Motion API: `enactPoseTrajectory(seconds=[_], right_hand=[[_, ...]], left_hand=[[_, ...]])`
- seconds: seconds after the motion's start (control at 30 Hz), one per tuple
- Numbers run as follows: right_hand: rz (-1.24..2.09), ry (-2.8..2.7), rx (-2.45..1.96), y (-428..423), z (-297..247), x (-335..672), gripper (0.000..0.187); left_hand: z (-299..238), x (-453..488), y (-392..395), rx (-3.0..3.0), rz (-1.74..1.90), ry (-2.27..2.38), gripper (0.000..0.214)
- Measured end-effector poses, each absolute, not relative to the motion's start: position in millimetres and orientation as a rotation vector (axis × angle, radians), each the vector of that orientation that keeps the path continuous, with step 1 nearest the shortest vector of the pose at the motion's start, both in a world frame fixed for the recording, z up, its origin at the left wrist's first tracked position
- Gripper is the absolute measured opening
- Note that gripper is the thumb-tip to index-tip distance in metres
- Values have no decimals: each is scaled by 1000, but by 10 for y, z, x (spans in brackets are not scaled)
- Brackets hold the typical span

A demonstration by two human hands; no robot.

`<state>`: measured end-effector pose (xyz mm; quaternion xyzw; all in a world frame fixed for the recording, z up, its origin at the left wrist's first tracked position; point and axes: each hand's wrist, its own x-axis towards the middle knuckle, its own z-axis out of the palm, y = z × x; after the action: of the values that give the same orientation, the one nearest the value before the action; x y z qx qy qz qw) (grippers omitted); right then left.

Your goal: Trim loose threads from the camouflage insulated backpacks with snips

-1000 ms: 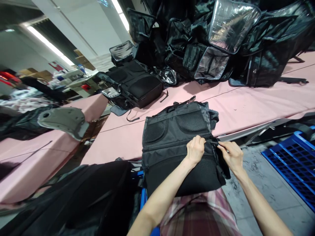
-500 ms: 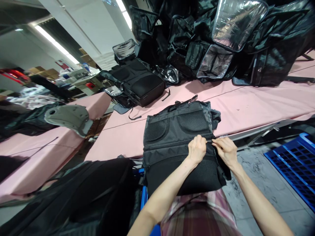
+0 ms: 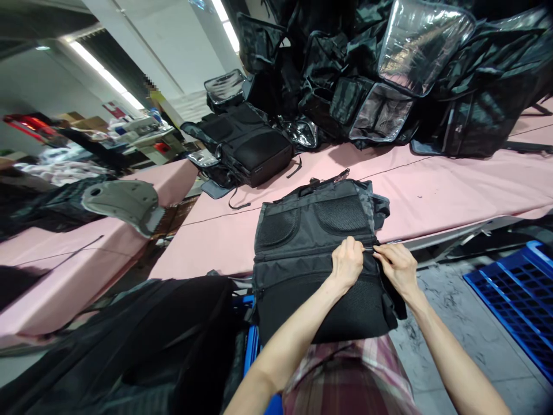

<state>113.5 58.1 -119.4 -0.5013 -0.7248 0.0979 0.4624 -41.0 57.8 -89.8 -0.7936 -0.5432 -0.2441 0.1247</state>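
A black backpack (image 3: 298, 230) with mesh padded panels lies partly on the pink-covered table and partly over my lap. A seam runs across its middle. My left hand (image 3: 348, 265) is closed at the right end of this seam, fingertips pinched together. Just beside it, my right hand (image 3: 396, 266) pinches the bag's right edge between thumb and fingers. A thin, light-coloured piece (image 3: 368, 249) shows in the small gap between the fingertips, too small to name. What exactly sits inside the left fingers is hidden.
More black bags (image 3: 254, 144), some with silver lining, are piled on the pink table (image 3: 453, 196). A large black bag (image 3: 173, 334) stands close on my left. Blue plastic crates (image 3: 518, 288) are at the right on the floor. Another pink table (image 3: 86, 271) lies left.
Both hands keep their pinch at the bag's edge, with hardly any movement. The view has shifted slightly, and a person partly shows by the pillar in the background.
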Motion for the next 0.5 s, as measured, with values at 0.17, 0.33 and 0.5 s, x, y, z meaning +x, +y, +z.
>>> enactPoseTrajectory(seconds=[0.17,0.33,0.5], right_hand=[[561,-1375,-1310,548,-1279,1268,21],[534,-1160,-1387,398,-1424,1481,27],[578,-1416,-1304,341,-1352,1263,17]], left_hand=[[-690,-468,539,-2515,-932,-1933,24],[-342,-1460,522,-2751,-1596,-2597,60],[-559,-2818,368,-941,-2130,-2739,35]])
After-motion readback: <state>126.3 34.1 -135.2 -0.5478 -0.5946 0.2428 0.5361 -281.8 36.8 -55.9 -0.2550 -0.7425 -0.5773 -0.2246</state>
